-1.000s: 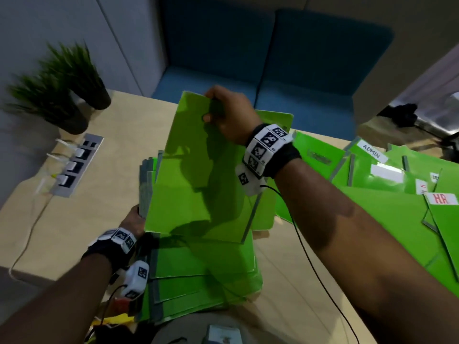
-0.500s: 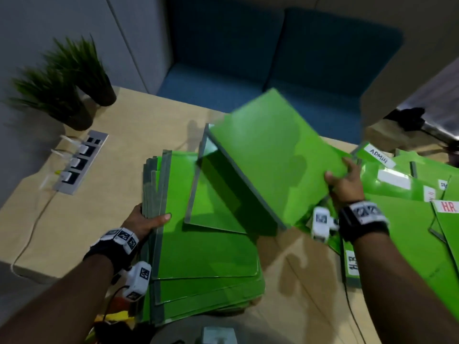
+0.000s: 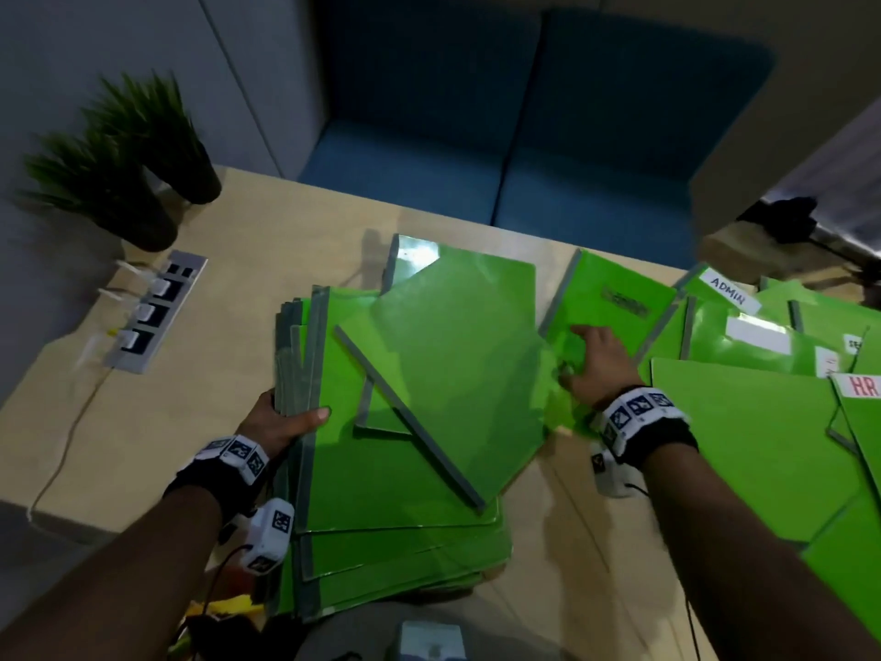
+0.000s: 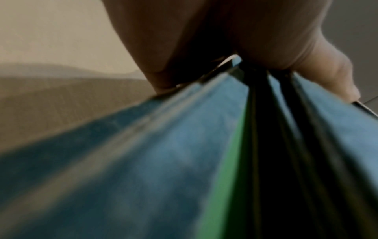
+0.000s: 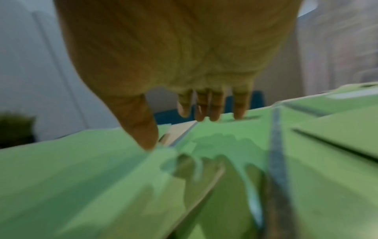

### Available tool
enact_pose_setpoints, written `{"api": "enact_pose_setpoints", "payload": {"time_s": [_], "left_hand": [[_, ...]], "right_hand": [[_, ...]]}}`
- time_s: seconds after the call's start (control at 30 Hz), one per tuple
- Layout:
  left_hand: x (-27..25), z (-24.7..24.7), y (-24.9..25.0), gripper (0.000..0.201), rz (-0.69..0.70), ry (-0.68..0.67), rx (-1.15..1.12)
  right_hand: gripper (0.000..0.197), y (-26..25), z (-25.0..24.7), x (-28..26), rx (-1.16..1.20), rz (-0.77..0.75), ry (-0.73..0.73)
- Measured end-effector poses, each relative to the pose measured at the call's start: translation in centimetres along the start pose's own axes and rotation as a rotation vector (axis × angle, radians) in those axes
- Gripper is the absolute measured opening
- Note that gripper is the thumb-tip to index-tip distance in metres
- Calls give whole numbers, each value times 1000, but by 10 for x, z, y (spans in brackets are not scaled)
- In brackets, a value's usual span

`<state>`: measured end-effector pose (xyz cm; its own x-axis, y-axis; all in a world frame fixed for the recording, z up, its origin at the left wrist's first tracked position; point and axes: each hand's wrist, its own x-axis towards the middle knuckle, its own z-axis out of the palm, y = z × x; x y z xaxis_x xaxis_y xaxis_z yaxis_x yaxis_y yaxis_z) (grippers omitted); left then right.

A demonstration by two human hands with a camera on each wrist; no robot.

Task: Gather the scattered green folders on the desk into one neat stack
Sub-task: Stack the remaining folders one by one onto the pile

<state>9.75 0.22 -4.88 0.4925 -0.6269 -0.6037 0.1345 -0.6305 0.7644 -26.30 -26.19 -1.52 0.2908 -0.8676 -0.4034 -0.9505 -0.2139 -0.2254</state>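
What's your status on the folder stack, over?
Left hand grips stack spines. Right hand open over next folder. Top folder lies skewed on stack. More scattered at right.

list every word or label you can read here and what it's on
"ADMIN": white label on a green folder at the far right of the desk.
"HR": red letters on a white label on a green folder at the right edge.
Partly cut-off white label: unreadable.
Dark label on the folder beyond the right hand: too blurred.
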Motion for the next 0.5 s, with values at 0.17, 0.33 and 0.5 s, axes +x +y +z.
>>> {"api": "enact_pose_setpoints", "payload": {"time_s": [0.17, 0.33, 0.5], "left_hand": [[5, -6, -6, 117, -22, 24, 38], [6, -5, -8, 121, -5, 14, 52], [5, -6, -7, 115, -24, 22, 69]], "right_hand": [[89, -46, 36, -3, 20, 33, -7], [64, -47, 44, 0, 632, 266, -120], [15, -36, 44, -15, 905, 352, -50]]}}
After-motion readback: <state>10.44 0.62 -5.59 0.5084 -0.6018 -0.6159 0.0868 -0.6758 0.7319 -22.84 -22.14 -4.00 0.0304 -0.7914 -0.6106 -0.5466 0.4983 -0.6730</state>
